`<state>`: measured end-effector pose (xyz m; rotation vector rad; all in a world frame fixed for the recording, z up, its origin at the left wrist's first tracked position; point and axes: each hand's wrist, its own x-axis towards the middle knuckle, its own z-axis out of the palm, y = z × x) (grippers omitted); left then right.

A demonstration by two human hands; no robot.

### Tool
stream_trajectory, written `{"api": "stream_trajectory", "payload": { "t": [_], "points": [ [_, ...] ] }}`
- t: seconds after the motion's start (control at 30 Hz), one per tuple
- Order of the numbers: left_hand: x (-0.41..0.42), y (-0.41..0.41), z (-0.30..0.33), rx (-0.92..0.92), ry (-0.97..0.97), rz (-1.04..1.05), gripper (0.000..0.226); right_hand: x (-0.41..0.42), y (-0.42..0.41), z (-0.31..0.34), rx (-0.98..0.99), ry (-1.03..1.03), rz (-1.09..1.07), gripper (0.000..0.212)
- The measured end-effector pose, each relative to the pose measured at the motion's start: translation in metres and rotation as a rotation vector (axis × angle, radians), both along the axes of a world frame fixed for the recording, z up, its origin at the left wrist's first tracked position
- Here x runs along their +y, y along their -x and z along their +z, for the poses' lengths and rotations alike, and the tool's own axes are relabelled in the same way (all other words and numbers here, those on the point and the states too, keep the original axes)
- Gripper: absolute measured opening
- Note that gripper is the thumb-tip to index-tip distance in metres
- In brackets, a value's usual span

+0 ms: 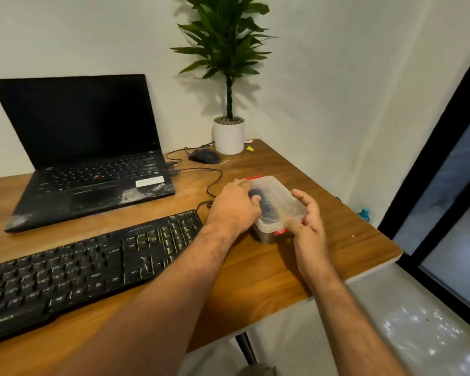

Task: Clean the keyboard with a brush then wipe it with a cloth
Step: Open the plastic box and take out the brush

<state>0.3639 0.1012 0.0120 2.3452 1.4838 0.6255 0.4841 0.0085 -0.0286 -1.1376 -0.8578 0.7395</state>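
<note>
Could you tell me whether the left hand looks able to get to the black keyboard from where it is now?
Probably yes: the left hand rests on the plastic container, right beside the keyboard, with only bare desk between them.

Taking the clear plastic container [276, 198] as my mark: bare surface [261, 270] lies open nearer me than it and on its window side out to the edge. On its other side the black keyboard [92, 264] sits close, and my left grip [232, 206] fills that gap. Beyond it a black cable [213, 183] loops across the wood; farther back stand the mouse [204, 156] and the white plant pot [229, 137], with the laptop [90, 158] behind the keyboard.
</note>
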Motion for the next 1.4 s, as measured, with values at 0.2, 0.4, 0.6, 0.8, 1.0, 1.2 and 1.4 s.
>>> {"api": "stream_trajectory", "payload": {
  "t": [0.2,0.4,0.6,0.8,1.0,1.2,1.4],
  "points": [
    [0.002,-0.001,-0.001,0.012,0.022,-0.010,0.058,-0.004,0.001,-0.002,0.010,-0.029,-0.168,0.065],
    [0.008,-0.004,0.010,0.124,0.075,-0.034,0.076,-0.003,0.004,-0.006,-0.336,0.067,-0.153,0.054],
    [0.015,-0.008,0.008,-0.061,0.237,0.003,0.083,-0.003,0.007,0.000,-0.527,0.201,-0.135,0.083],
    [-0.007,-0.017,-0.016,-1.024,0.466,0.184,0.062,0.000,0.010,0.001,-0.672,0.298,-0.192,0.099],
    [-0.009,-0.021,-0.033,-1.212,0.515,0.254,0.047,-0.002,0.010,-0.002,-0.715,0.268,-0.288,0.085],
    [-0.011,-0.021,-0.038,-1.110,0.475,0.200,0.054,-0.005,-0.003,0.004,-0.859,0.251,-0.367,0.083],
    [-0.009,-0.020,-0.042,-1.020,0.437,0.197,0.059,0.002,-0.033,0.006,-0.714,0.278,-0.571,0.041]
  ]
}}
